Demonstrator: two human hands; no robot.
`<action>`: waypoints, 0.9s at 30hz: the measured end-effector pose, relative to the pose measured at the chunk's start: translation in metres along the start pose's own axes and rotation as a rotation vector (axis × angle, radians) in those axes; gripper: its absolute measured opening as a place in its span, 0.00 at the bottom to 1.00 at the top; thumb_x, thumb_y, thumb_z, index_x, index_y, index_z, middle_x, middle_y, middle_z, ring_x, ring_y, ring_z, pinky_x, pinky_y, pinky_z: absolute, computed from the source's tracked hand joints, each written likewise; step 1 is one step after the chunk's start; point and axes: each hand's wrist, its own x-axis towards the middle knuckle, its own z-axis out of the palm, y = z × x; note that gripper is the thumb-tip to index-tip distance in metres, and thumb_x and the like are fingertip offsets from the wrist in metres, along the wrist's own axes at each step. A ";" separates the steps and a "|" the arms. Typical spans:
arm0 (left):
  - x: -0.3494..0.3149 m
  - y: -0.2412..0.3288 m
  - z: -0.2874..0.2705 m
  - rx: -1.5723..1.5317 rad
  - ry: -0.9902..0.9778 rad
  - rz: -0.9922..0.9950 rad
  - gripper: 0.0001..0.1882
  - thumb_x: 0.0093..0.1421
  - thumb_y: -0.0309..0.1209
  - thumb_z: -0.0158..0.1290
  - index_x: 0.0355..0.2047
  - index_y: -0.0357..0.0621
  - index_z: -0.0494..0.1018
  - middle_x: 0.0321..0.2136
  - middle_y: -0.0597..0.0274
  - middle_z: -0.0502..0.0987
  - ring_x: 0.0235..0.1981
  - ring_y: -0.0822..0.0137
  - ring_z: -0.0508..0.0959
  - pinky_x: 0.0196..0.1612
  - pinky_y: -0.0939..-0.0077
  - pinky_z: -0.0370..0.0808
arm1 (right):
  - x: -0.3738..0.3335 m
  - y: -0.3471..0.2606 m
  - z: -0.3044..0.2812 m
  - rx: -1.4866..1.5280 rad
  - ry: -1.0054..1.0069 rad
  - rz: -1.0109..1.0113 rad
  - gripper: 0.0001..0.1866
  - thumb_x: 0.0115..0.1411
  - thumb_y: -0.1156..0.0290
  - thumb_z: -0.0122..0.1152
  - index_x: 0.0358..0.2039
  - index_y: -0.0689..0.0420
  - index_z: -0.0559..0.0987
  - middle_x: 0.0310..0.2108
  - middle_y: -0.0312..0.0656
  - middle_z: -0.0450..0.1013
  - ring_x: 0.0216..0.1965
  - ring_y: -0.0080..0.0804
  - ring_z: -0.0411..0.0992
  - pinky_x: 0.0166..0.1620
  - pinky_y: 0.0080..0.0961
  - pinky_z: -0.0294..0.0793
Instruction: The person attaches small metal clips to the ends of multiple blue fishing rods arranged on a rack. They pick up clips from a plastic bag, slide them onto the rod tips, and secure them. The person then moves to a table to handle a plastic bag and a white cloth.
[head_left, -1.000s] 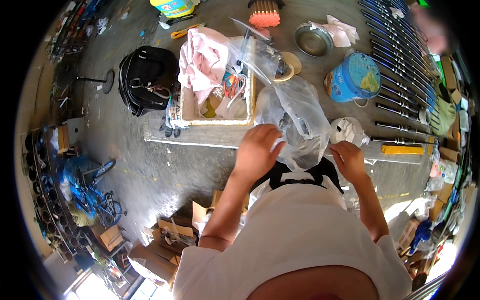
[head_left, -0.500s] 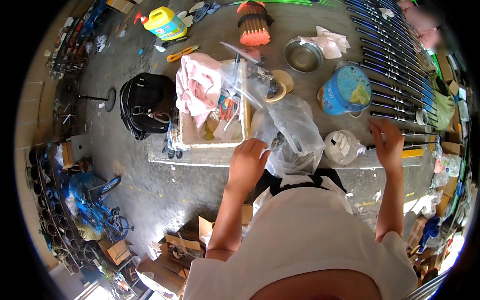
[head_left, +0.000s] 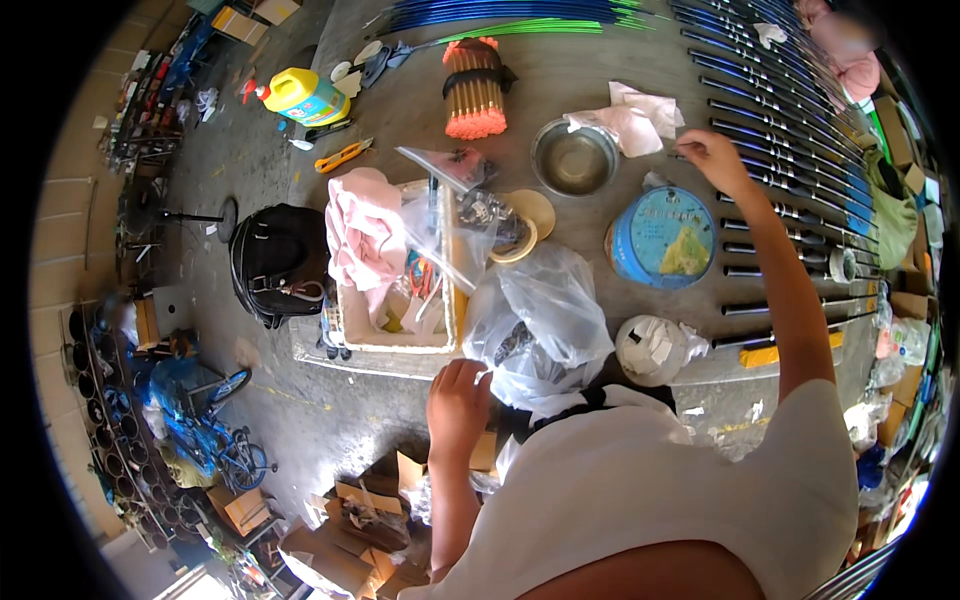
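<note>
My right hand [head_left: 715, 163] reaches out over the table, its thumb and fingers closed at the end of a fishing rod [head_left: 757, 172]. That rod's end sticks out farther left than its neighbours. Several dark rods with blue sections lie side by side along the right of the table. Beside the near edge, my left hand [head_left: 459, 403] is curled, with a small white bit at its fingertips that I cannot make out. It is close to a clear plastic bag [head_left: 550, 325] and a white box [head_left: 400, 346] holding a pink cloth [head_left: 365, 240] and scissors.
A blue tub [head_left: 665, 240], a metal bowl [head_left: 575, 160] and a container of white scraps [head_left: 652, 348] stand mid-table. Farther off are a bundle of orange-tipped sticks [head_left: 476, 95], a yellow jug [head_left: 305, 98] and a cutter [head_left: 344, 157]. A black backpack [head_left: 280, 262] sits left.
My right hand has moved away from me and left, from beside the near rods to the protruding rod end. My left hand has drawn slightly back. The whole view has shifted.
</note>
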 end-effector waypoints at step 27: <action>0.009 0.035 0.010 0.117 0.003 -0.049 0.05 0.57 0.27 0.56 0.34 0.44 0.73 0.31 0.59 0.76 0.35 0.53 0.76 0.40 0.62 0.73 | 0.059 -0.021 -0.029 1.020 0.254 0.080 0.07 0.60 0.65 0.60 0.30 0.54 0.75 0.50 0.42 0.76 0.40 0.26 0.71 0.45 0.24 0.69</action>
